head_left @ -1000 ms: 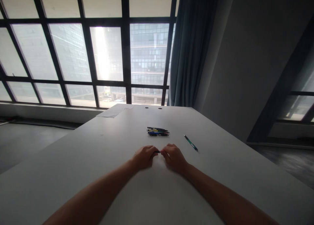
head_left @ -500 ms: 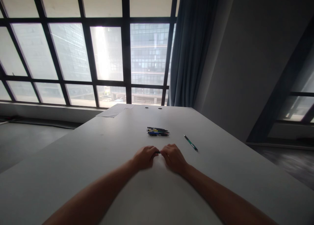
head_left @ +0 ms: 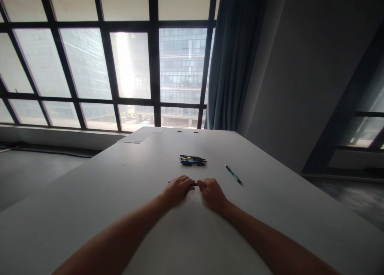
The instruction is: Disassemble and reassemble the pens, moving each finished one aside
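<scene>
Head view: left hand (head_left: 177, 190) and right hand (head_left: 212, 192) pinch opposite ends of a slim dark pen (head_left: 193, 184); light, rigid, probably slippery, best gripped mid-barrel.

Bright backlight from far window (head_left: 105, 63), glare on left panes, dim near table (head_left: 90, 195), wide-angle bending at edges

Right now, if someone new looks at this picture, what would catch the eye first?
First the large grid window, bright behind the white table. Next, at the table's middle, the left hand and right hand meet, holding a thin dark pen between them. Beyond lie a bunch of pens and, to its right, a single green pen.
</scene>
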`<state>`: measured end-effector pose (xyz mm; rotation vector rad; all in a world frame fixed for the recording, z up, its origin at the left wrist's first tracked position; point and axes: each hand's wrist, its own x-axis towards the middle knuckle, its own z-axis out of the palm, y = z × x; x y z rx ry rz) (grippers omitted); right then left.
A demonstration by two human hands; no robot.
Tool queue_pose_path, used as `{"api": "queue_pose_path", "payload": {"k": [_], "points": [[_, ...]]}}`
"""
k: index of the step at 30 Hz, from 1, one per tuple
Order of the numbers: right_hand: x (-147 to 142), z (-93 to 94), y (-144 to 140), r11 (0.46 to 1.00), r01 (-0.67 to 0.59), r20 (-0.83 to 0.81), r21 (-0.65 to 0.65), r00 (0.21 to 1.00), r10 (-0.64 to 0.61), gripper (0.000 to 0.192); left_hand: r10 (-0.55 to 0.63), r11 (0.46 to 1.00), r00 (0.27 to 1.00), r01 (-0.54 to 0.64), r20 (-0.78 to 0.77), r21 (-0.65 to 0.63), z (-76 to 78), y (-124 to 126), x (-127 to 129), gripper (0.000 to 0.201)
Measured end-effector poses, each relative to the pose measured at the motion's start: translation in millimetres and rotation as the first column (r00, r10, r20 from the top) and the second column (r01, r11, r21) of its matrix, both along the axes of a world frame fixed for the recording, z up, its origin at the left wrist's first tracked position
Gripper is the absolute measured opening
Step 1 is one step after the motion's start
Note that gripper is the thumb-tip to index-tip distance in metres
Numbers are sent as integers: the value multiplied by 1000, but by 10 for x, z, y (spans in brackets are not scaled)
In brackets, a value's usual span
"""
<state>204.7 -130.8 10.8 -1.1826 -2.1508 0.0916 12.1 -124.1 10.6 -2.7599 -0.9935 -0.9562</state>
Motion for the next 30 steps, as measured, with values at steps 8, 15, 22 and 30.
{"api": "queue_pose_path", "payload": {"k": [8, 15, 22, 30], "points": [[156, 24, 97, 977, 116, 29, 181, 992, -123, 35, 292, 956, 944, -294, -153, 8, 117, -26, -44, 24], [126, 69, 73, 976, 207, 7, 59, 978, -208, 35, 274, 962, 957, -272, -98, 41, 113, 0, -76, 27], [-4, 147, -96, 926, -137, 275, 353, 961, 38, 40, 122, 988, 986, -110, 113, -110, 33, -46, 10, 28], [34, 154, -118, 939, -121, 296, 321, 955, 22, 35, 109, 967, 973, -56, 206, -250, 82, -63, -44, 42]]}}
